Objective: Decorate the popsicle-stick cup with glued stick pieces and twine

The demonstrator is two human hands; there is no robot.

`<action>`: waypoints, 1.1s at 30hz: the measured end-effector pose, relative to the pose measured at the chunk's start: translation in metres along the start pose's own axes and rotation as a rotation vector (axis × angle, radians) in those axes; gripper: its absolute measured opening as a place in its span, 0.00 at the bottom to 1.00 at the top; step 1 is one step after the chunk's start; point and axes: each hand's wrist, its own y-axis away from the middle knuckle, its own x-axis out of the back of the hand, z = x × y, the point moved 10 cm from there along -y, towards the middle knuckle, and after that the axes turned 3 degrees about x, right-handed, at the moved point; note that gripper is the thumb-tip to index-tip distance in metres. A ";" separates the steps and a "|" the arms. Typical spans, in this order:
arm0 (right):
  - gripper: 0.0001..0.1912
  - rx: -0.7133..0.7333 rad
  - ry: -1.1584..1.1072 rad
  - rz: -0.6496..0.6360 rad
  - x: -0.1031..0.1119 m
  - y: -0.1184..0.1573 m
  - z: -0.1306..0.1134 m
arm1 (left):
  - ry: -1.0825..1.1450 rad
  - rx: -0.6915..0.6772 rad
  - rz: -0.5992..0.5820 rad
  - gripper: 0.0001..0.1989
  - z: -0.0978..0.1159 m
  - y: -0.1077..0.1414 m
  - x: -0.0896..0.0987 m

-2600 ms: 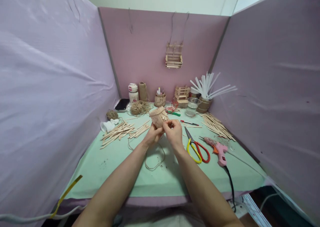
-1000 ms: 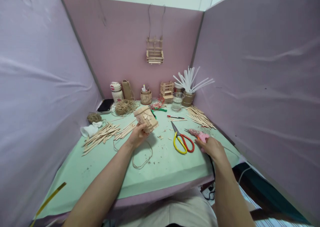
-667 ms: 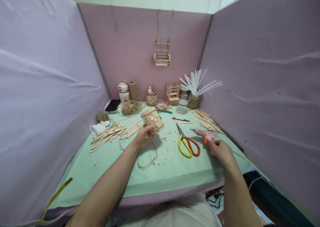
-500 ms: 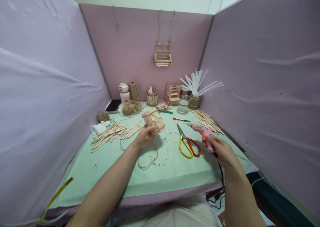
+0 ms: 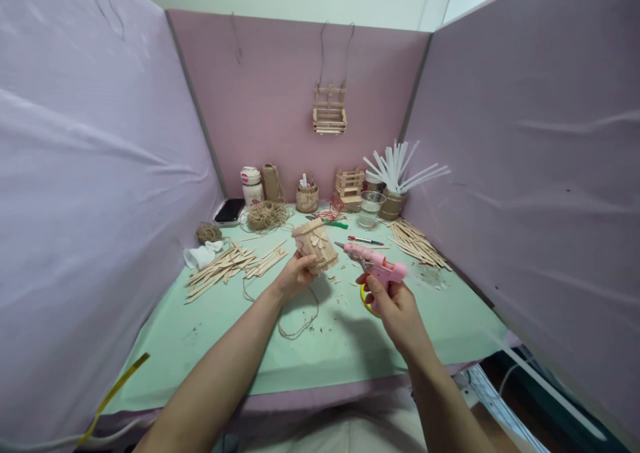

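Green cloth (image 5: 210,316) lay below both grips, left hand (image 5: 295,276) clasping a cup (image 5: 325,253), petal-like pieces (image 5: 317,240) already on, right hand (image 5: 399,310) clutching a glue gun (image 5: 383,269), not yet touching!

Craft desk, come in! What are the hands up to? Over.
Left hand holding wooden cup, tilted. Right hand gripping pink glue gun, pointed cupward. Yellow scissors handle behind right hand, partly hidden.

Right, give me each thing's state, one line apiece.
Left hand: closed on the wooden container
Right hand: gripping the glue gun
Wooden container: tilted, in hand
Glue gun: held up, heat unclear
Scissors: mostly hidden
Cup: upright, partly filled
Bottle: upright, lidded
Phone: flat, screen dark
Red pen: lying flat
Twine: tangled
Pen pot: upright, holding pens
Wooden rack: hanging
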 end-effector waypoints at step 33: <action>0.24 0.304 0.440 0.070 -0.020 0.010 -0.031 | -0.064 0.015 -0.104 0.26 -0.006 0.002 -0.012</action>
